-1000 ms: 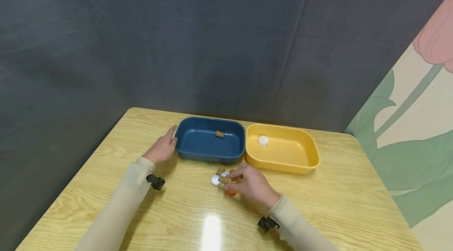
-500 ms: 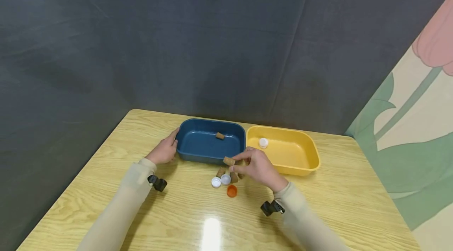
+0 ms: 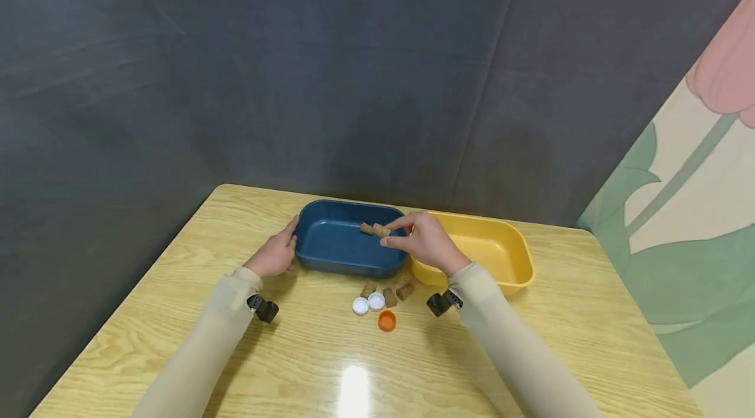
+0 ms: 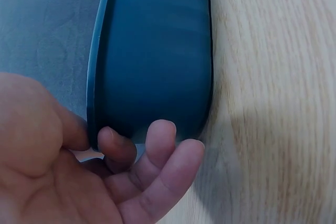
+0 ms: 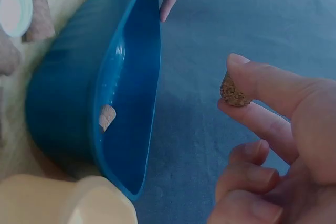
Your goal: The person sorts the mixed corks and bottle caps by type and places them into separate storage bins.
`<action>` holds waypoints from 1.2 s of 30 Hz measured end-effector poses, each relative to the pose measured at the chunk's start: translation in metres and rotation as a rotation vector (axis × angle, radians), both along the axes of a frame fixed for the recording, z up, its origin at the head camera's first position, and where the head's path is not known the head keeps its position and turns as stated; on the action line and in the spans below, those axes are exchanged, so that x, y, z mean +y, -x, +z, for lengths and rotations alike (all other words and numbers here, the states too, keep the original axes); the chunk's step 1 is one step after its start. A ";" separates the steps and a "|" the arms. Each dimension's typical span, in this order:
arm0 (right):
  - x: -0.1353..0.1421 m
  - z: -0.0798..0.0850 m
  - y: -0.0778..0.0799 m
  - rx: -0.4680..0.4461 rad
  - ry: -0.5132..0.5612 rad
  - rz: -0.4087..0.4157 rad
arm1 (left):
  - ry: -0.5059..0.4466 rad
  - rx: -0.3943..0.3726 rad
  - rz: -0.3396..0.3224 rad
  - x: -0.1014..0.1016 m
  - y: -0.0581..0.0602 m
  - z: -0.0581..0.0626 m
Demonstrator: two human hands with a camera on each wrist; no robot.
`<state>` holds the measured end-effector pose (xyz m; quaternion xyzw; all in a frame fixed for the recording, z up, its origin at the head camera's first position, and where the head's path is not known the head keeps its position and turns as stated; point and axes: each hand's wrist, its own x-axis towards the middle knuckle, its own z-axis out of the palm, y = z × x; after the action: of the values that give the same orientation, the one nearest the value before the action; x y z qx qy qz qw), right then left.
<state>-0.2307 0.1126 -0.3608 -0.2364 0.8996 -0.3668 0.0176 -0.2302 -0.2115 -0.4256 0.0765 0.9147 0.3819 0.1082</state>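
Note:
In the head view, my right hand (image 3: 429, 238) is over the right end of the blue bin (image 3: 345, 266). A cork (image 3: 381, 230) is pinched between its thumb and a finger, and its round speckled end shows in the right wrist view. Another cork (image 3: 366, 228) lies inside the bin. At the bin's left end, my left hand (image 3: 275, 253) holds the rim, thumb at the edge and fingers against the outside wall (image 4: 152, 56). In front of the bin lie several corks (image 3: 404, 291), two white bottle caps (image 3: 360, 306) and an orange cap (image 3: 387, 321).
A yellow bin (image 3: 518, 285) stands directly right of the blue one, partly covered by my right hand and forearm. Both bins are on a light wooden table (image 3: 307, 359). A dark curtain (image 3: 354, 77) hangs behind it, and a flower-patterned wall (image 3: 696, 221) is at the right.
My right hand has carried the cork up from the pile and over the blue bin. The caps and corks beneath are uncovered. My left hand stays at the bin's end.

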 end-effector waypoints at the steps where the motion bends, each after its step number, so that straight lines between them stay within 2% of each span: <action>1: -0.002 0.001 0.004 -0.001 0.001 0.003 | 0.005 -0.003 0.002 0.000 0.000 0.000; 6: -0.011 0.007 0.024 -0.016 0.011 0.005 | 0.018 0.015 0.001 -0.002 -0.001 0.004; 14: -0.019 0.006 0.050 -0.081 -0.069 -0.072 | 0.014 0.005 0.000 -0.001 -0.001 0.003; 20: -0.025 0.001 0.061 -0.139 -0.098 -0.117 | 0.024 0.002 -0.003 0.000 -0.002 0.004; 27: -0.033 -0.006 0.074 -0.151 -0.145 -0.160 | 0.026 0.002 -0.012 0.001 -0.003 0.005; 36: -0.041 -0.011 0.076 -0.164 -0.216 -0.193 | 0.026 -0.001 -0.015 0.001 -0.004 0.006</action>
<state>-0.3070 0.0721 -0.3721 -0.1150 0.9479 -0.2858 0.0809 -0.2260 -0.2109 -0.4199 0.0816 0.9190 0.3691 0.1123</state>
